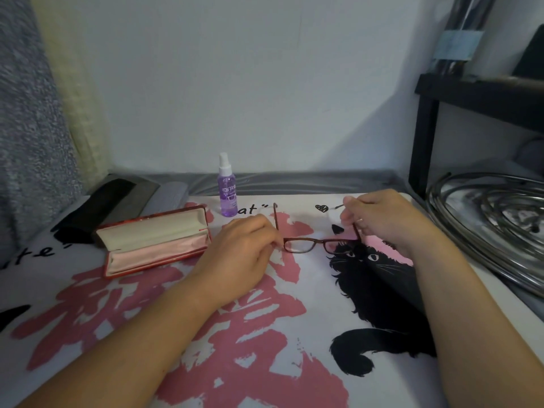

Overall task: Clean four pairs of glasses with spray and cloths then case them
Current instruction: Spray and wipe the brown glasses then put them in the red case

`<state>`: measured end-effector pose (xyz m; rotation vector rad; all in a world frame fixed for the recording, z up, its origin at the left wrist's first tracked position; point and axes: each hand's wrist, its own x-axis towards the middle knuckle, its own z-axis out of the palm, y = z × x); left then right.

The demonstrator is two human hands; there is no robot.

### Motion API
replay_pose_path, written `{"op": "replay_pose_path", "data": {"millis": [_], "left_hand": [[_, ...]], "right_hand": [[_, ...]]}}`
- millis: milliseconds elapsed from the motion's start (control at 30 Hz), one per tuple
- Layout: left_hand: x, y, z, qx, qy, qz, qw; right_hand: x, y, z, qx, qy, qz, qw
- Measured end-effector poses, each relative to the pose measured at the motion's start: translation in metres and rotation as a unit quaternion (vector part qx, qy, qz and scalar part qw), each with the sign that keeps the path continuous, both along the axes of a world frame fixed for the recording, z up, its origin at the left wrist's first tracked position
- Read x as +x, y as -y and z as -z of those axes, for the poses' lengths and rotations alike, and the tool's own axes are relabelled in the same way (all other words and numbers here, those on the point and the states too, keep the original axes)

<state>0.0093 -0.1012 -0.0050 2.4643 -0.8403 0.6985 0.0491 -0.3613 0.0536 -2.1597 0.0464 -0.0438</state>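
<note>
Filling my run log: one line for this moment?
glasses: held open | left hand: grips | right hand: grips | case: open | spray: upright

White cloth-covered table [294,334] printed with pink strokes and a black cat, open red case [153,240] at nine o'clock, purple spray bottle [227,187] at twelve, dark cases [103,207] at ten

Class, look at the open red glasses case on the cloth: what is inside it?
The red case lies open. Only its pink lining in the tray and cream lining in the lid show; no glasses or cloth inside. The glasses are outside it, held by both hands.
</note>
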Motion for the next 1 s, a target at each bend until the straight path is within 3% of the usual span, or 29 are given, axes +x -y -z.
{"op": "replay_pose_path", "data": {"millis": [100,233,333,433,500,633,733,1000], "left_hand": [[-0.008,0.001,-0.004,-0.018,0.0,-0.016,1.0],[-0.037,-0.017,-0.021,-0.082,0.02,-0.086,0.993],[-0.059,-0.065,-0.031,-0.136,0.038,-0.199,0.97],[-0.07,-0.119,-0.022,-0.119,0.068,-0.304,0.943],[-0.074,-0.134,-0.012,-0.128,0.031,-0.327,0.936],[-0.069,-0.14,-0.006,-0.189,-0.034,-0.337,0.922],[-0.07,-0.144,-0.003,-0.182,-0.048,-0.318,0.929],[-0.064,-0.149,-0.001,-0.176,-0.088,-0.318,0.927]], "right_hand": [[-0.005,-0.003,-0.006,-0.008,0.033,0.01,0.999],[-0.004,-0.019,0.0,-0.057,0.187,0.041,0.98],[-0.008,-0.044,0.016,-0.123,0.325,-0.018,0.938],[-0.02,-0.077,0.027,-0.204,0.42,-0.148,0.872],[-0.03,-0.104,0.028,-0.234,0.423,-0.234,0.844],[-0.039,-0.168,0.027,-0.25,0.352,-0.333,0.838],[-0.032,-0.202,0.034,-0.292,0.343,-0.327,0.831],[-0.015,-0.236,0.048,-0.274,0.351,-0.339,0.828]]}}
